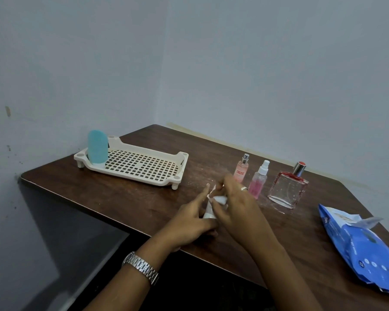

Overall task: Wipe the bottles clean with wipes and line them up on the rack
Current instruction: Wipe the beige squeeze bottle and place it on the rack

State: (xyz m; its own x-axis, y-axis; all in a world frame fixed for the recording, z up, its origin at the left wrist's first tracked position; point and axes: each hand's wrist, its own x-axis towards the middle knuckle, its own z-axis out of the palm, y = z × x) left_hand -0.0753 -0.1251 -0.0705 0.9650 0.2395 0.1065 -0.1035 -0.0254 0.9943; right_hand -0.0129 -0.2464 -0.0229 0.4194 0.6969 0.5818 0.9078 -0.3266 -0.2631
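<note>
Left grip round white bottle, right grip pinching wipe

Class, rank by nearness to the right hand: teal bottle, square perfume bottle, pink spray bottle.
1. Pink spray bottle, just beside the right hand.
2. Square perfume bottle, farther right.
3. Teal bottle, far left on the rack.

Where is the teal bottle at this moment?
In the head view, the teal bottle stands upright at the left end of the rack, on the far left of the table.
</note>
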